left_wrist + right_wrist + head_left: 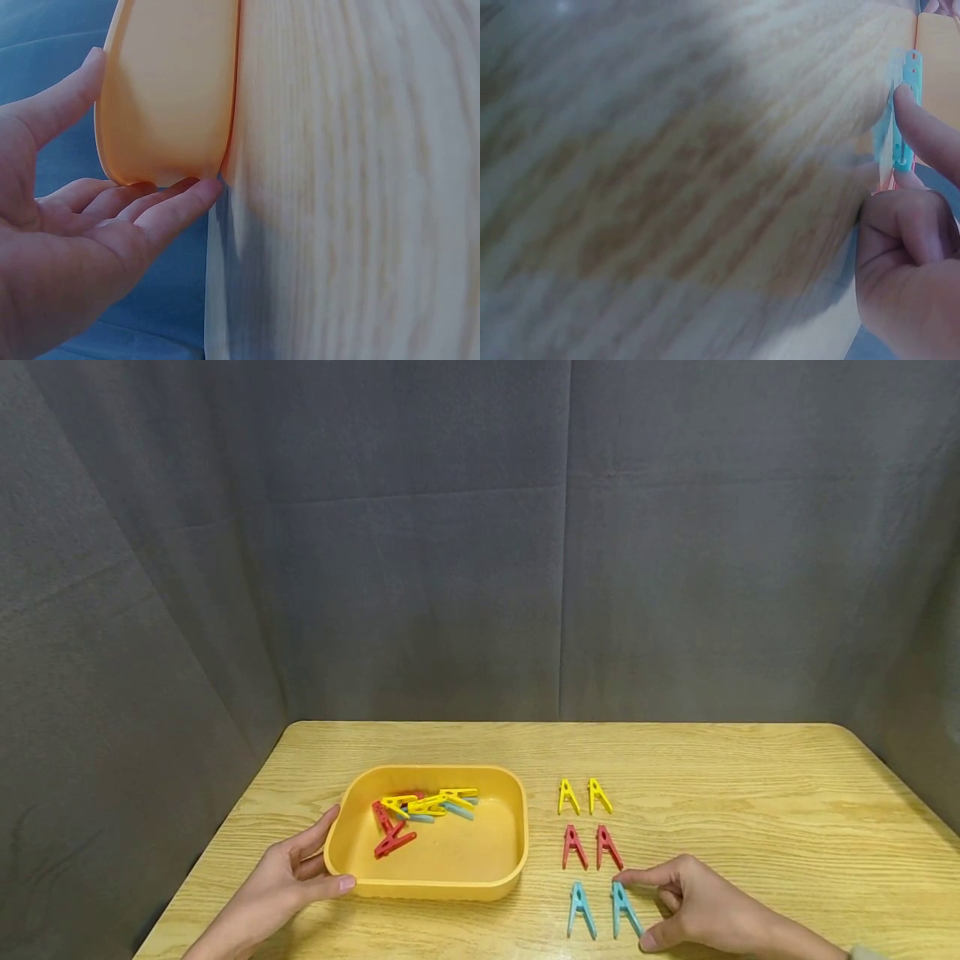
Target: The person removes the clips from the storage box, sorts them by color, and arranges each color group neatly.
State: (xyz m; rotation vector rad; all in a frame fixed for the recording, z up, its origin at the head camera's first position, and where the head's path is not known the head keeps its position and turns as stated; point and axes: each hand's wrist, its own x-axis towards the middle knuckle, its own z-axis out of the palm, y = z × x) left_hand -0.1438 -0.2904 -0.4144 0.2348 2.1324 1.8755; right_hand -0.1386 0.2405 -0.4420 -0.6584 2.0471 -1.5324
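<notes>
Showing no readable writing or brand anywhere. Right hand (697, 902) pinches blue clothespin (623, 910) between forefinger and thumb; pin plain light-blue plastic, A-shaped, flat on table (750, 793) (twin blue pin (581, 910) just left of it). Left hand (288, 881), fingers straight, cradles yellow tray (435, 887) corner, thumb along front wall.

Head view high over the table (750, 793); wrist views close, grazing it.
</notes>
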